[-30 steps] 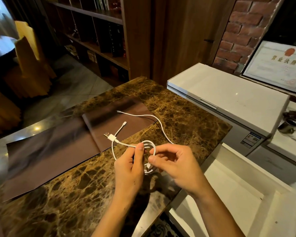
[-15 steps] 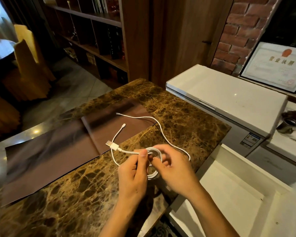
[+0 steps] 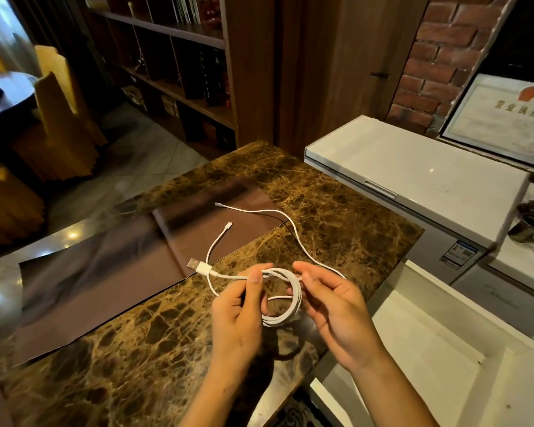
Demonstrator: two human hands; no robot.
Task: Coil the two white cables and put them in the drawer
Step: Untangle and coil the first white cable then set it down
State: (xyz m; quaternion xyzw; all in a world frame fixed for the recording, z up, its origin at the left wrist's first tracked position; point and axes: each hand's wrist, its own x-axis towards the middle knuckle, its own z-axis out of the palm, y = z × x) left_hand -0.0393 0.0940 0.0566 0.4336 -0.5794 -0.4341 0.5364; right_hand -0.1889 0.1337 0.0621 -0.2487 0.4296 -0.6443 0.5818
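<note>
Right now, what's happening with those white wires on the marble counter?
A person is winding white cable into a coil above the marble counter. The left hand pinches the loops and the right hand feeds in the loose length. Two tail ends trail over a brown mat. The open drawer sits empty to the right.

Glossy veined marble counter (image 3: 136, 365), matt brown leather-like mat (image 3: 105, 272), smooth white plastic cables (image 3: 295, 300)

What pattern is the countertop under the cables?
Dark brown marble with golden veining, clearest in the head view.
</note>
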